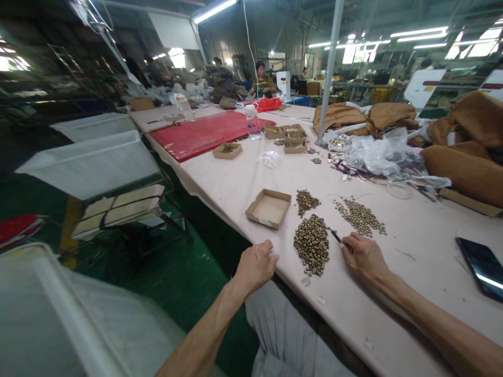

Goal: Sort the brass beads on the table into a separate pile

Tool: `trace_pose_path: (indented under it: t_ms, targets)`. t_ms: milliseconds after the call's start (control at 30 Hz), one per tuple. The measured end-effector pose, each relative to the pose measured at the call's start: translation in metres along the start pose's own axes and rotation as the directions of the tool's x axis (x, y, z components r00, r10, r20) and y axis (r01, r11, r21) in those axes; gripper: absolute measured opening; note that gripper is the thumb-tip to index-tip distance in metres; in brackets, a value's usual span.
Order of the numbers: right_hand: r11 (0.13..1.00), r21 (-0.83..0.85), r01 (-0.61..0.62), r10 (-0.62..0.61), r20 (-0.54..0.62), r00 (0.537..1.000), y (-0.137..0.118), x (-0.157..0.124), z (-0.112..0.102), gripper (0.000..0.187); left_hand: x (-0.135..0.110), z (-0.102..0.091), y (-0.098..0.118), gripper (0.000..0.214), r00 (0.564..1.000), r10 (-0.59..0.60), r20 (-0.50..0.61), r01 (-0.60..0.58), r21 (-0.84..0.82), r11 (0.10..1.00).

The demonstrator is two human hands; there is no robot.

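Observation:
My right hand (364, 256) pinches a thin dark tool (335, 235), whose kind I cannot make out. Its tip is at the right edge of a heap of small bronze-coloured metal pieces (312, 245), which look like snaps or rivets. Beyond that hand, more of these pieces lie in a looser spread (360, 216), and a smaller heap (306, 201) sits behind the big one. My left hand (256, 266) is closed at the table's near edge; whatever its fingers hold, if anything, is hidden. Just past it stands a shallow cardboard tray (270, 209) with nothing in it.
Farther back are small cardboard boxes (295, 145) of metal pieces, a clear bottle (253, 123) and a red sheet (204, 131). A metal pole (330, 73) rises beside plastic bags and brown fabric (463, 167). At right lies a phone (481, 267); white bins (90, 162) stand left. Another person sits far behind.

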State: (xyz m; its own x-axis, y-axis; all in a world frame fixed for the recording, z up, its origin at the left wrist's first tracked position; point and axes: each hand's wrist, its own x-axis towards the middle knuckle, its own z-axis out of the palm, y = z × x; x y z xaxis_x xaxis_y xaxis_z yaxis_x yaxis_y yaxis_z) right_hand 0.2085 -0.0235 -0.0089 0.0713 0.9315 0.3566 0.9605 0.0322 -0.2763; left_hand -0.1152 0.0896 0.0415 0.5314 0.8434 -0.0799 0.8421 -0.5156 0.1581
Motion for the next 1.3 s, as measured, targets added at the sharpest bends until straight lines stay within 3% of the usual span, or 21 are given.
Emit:
trace_pose_path:
  t_ms: [300, 567, 1000, 1300]
  targets:
    - [0.982, 0.068, 0.177, -0.185, 0.164, 0.969, 0.039, -0.028, -0.031, 0.026, 0.001, -0.001, 0.001, 0.025, 1.000, -0.017, 0.022, 0.017, -0.008, 1.000]
    - [0.969, 0.004, 0.247, -0.246, 0.110, 0.963, 0.047, 0.009, -0.017, 0.026, -0.001, -0.003, 0.004, 0.025, 1.000, -0.025, 0.011, 0.025, 0.008, 1.000]
    - [0.988, -0.039, 0.150, -0.149, 0.045, 0.988, 0.028, 0.014, 0.004, 0.026, 0.000, -0.002, 0.002, 0.026, 0.998, -0.047, 0.044, 0.048, -0.019, 0.999]
    - [0.993, -0.066, 0.102, -0.101, 0.026, 0.995, 0.028, 0.013, 0.010, 0.024, 0.001, 0.002, -0.003, 0.023, 1.000, 0.015, -0.014, -0.015, -0.004, 1.000]
